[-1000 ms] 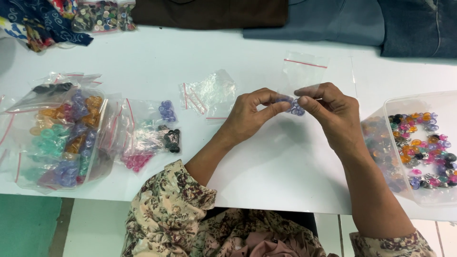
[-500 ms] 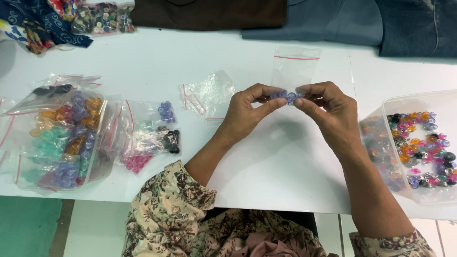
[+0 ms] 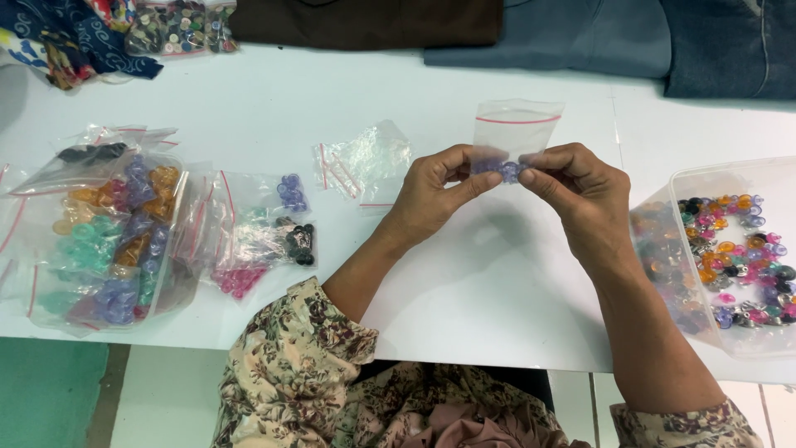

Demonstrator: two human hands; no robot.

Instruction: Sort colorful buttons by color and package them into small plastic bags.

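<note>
A cluster of small purple translucent plastic beads [image 3: 504, 170] sits pinched between the fingertips of both hands above the white table [image 3: 274, 91]. The left hand [image 3: 435, 195] grips it from nine o'clock, the right hand [image 3: 580, 195] from three o'clock. A small clear zip bag [image 3: 516, 126] stands just behind at twelve o'clock.

Small clear zip bag [image 3: 516, 133] upright, purple beads [image 3: 504, 169] bunched at its bottom.

small purple pieces [image 3: 502, 170] mostly hidden between fingertips, kind unclear, clear tub [image 3: 730, 340] cut off at right edge, bag contents [image 3: 361, 162] too faint to tell
</note>
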